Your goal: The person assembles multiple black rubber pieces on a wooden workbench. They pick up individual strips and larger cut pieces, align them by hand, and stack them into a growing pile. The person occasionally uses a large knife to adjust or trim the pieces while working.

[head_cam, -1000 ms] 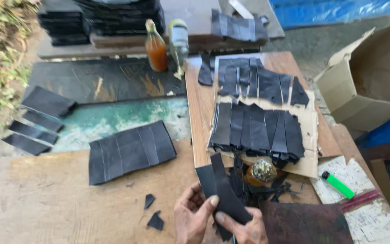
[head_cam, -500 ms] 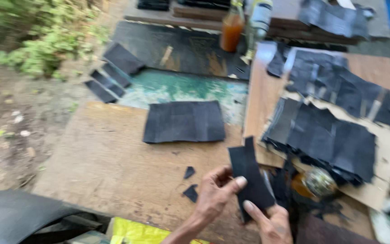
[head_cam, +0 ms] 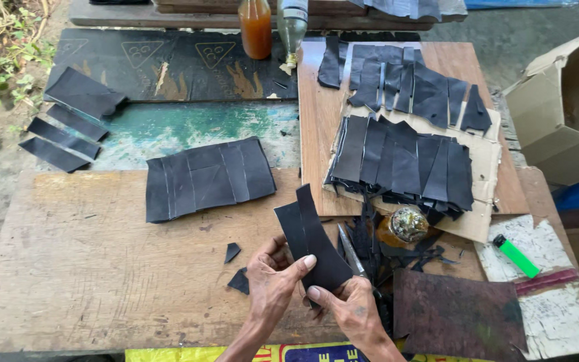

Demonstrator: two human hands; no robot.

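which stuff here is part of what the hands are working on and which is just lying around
In use: black strips held by left hand and right hand; cut-piece row; strip stacks.
Lying about: green lighter; orange bottle; cardboard box.

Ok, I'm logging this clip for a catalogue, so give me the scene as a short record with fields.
setting: outdoor wooden workbench
left hand: thumb and fingers on black strips, holding them
right hand: holds the same strips from below
blade: thin metal blade beside right hand
laid out: joined black sheet; overlapped pieces on cardboard
loose: scraps, green lighter
back edge: orange bottle
right side: cardboard box
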